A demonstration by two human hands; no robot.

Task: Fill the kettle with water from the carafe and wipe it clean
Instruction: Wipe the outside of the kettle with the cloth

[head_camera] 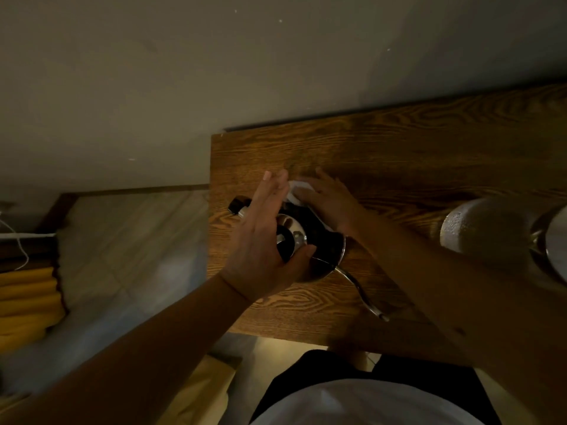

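Two hands on the kettle as wiping goes on

Nearest me, the thin gooseneck spout (360,286) reaches toward the table's front edge. I see the kettle (310,250) standing on the wooden table (399,154), dark, polished metal, likely slick and weighty if filled. My left hand (264,237) lies spread over its lid, thumb hooked against the body, bracing rather than clenching. Beyond the kettle, my right hand (329,199) presses a white cloth (296,191) flat against its far side. I judge the black handle (237,205), left of the lid, the safest hold. No brand or writing is legible.
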